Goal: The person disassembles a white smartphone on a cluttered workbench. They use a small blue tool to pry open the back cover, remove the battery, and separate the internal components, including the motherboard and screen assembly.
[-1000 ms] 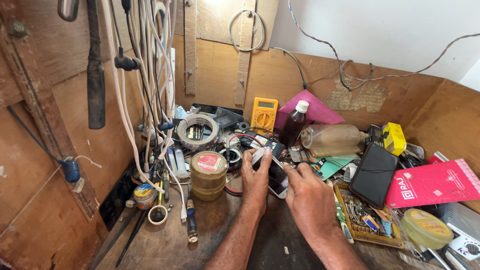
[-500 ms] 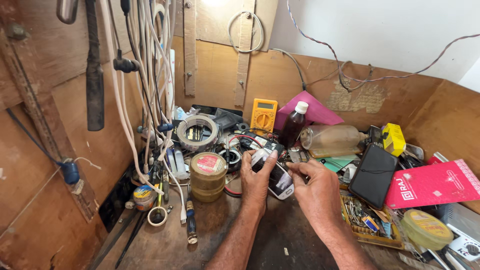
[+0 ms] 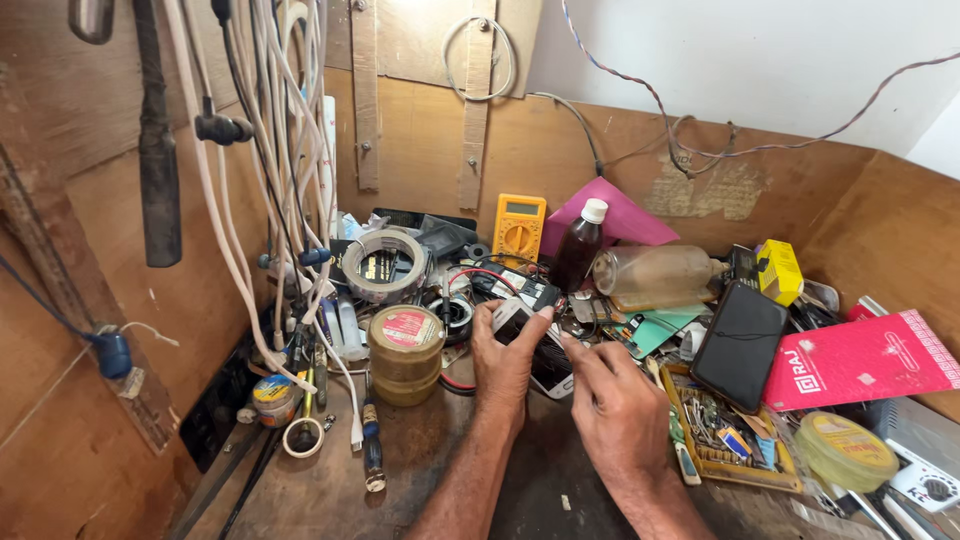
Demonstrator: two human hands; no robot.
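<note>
My left hand (image 3: 505, 365) grips a small black and white phone-like device (image 3: 535, 345) above the cluttered wooden bench (image 3: 330, 490). My right hand (image 3: 615, 405) is just right of it, index finger and thumb touching the device's lower right side. Most of the device is hidden behind my fingers. A stack of brown tape rolls (image 3: 405, 352) stands just left of my left hand.
A yellow multimeter (image 3: 518, 230), dark bottle (image 3: 580, 245), lying clear bottle (image 3: 655, 275), black pouch (image 3: 740, 345), pink packet (image 3: 860, 358) and parts tray (image 3: 725, 430) crowd the back and right. White cables (image 3: 290, 200) hang at left. A screwdriver (image 3: 372, 455) lies at front left.
Both hands have drawn slightly nearer together and toward me, and the device has been lifted and turned between them.
</note>
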